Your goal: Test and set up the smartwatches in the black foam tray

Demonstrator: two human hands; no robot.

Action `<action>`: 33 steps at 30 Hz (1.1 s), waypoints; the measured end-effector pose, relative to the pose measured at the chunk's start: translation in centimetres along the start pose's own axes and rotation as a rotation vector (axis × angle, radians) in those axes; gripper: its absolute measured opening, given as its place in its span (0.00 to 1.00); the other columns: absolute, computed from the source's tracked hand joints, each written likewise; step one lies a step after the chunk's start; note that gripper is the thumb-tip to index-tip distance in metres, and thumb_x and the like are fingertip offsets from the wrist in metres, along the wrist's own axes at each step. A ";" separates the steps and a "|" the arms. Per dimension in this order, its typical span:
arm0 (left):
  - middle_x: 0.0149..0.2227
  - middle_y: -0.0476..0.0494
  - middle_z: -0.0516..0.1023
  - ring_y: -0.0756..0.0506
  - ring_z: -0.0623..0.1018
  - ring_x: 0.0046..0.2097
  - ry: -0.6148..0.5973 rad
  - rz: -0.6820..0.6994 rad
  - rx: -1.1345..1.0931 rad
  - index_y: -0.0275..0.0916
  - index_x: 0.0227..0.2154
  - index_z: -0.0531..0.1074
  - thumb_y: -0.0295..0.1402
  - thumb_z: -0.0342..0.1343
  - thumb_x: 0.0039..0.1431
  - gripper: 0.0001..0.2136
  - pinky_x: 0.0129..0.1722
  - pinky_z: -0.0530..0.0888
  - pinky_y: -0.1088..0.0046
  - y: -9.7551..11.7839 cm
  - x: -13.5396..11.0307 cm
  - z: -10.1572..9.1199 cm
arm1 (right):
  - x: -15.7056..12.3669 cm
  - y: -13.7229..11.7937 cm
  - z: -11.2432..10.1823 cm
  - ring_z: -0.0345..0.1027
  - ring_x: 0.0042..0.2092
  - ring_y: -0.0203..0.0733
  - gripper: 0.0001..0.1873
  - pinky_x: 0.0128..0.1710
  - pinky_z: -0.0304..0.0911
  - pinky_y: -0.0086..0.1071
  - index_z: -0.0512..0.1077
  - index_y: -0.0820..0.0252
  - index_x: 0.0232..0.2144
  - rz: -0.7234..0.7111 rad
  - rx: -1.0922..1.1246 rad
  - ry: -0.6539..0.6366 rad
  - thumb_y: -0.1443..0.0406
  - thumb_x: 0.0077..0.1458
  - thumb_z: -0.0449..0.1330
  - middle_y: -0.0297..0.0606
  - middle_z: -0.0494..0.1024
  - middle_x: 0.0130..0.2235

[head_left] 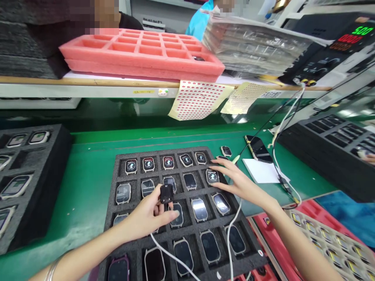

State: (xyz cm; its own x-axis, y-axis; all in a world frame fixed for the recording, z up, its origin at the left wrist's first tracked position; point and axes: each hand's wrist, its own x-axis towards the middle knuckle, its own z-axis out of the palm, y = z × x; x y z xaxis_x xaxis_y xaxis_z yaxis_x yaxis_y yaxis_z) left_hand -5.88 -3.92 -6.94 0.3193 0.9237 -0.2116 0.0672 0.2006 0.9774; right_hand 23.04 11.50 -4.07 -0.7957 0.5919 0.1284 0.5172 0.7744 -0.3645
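Observation:
A black foam tray on the green bench holds several smartwatch bodies in pockets; the far row's screens are lit. My left hand is closed on a small black charging puck with a white cable, held just above the tray's middle. My right hand reaches over the tray's right side with fingers spread, fingertips by a lit watch in the second row.
Another black tray with watches lies at the left. A pink foam tray sits on the shelf behind, sticker sheets hanging below it. A phone, white paper and cables lie right; a red tray is at the lower right. Other people stand behind the shelf.

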 end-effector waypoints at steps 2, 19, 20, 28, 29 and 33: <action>0.37 0.47 0.68 0.52 0.64 0.30 -0.011 -0.002 0.008 0.39 0.43 0.61 0.42 0.56 0.58 0.16 0.30 0.63 0.75 -0.1 0.0 0.1 | -0.5 0.2 -0.1 0.50 0.62 0.57 0.23 0.57 0.55 0.55 0.62 0.56 0.57 0.007 -0.021 -0.034 0.58 0.62 0.57 0.48 0.57 0.60; 0.45 0.41 0.69 0.55 0.66 0.26 -0.013 0.041 -0.198 0.38 0.44 0.61 0.41 0.56 0.57 0.17 0.20 0.69 0.80 -0.3 0.9 0.0 | 6.1 -4.8 0.6 0.60 0.56 0.61 0.18 0.52 0.61 0.53 0.74 0.67 0.38 -0.228 -0.124 -0.180 0.68 0.43 0.71 0.54 0.66 0.54; 0.45 0.41 0.69 0.55 0.66 0.26 -0.017 0.046 -0.217 0.38 0.44 0.61 0.41 0.56 0.57 0.17 0.20 0.69 0.80 -0.3 0.9 -0.1 | 6.0 -4.9 0.2 0.62 0.54 0.60 0.17 0.52 0.63 0.52 0.74 0.66 0.38 -0.212 -0.082 -0.165 0.67 0.44 0.71 0.51 0.68 0.53; 0.40 0.44 0.71 0.54 0.72 0.26 -0.024 0.010 -0.288 0.39 0.48 0.62 0.37 0.61 0.53 0.21 0.19 0.70 0.81 -0.3 1.1 -0.4 | 6.5 -9.4 0.8 0.67 0.49 0.50 0.19 0.51 0.64 0.43 0.69 0.63 0.47 -0.323 0.166 -0.074 0.65 0.54 0.65 0.44 0.73 0.48; 0.38 0.45 0.71 0.52 0.74 0.28 -0.019 0.006 -0.299 0.38 0.48 0.62 0.36 0.61 0.53 0.22 0.19 0.70 0.81 -0.2 1.1 -0.4 | 6.7 -9.9 1.5 0.66 0.49 0.50 0.19 0.50 0.64 0.45 0.69 0.64 0.47 -0.355 0.129 -0.080 0.66 0.54 0.65 0.45 0.73 0.47; 0.30 0.47 0.72 0.49 0.77 0.28 0.063 0.009 -0.345 0.34 0.45 0.63 0.38 0.59 0.55 0.19 0.21 0.73 0.79 0.0 1.4 -0.4 | 7.3 -10.8 3.8 0.66 0.49 0.55 0.20 0.49 0.64 0.50 0.67 0.67 0.47 -0.395 0.005 -0.045 0.69 0.52 0.64 0.50 0.72 0.47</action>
State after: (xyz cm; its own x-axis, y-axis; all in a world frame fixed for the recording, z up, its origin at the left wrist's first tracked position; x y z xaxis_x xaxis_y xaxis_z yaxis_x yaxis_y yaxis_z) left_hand -5.82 -2.52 -7.25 0.2584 0.9423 -0.2130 -0.2627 0.2807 0.9231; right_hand 10.44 6.62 -2.73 -0.9461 0.2383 0.2193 0.1670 0.9392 -0.2999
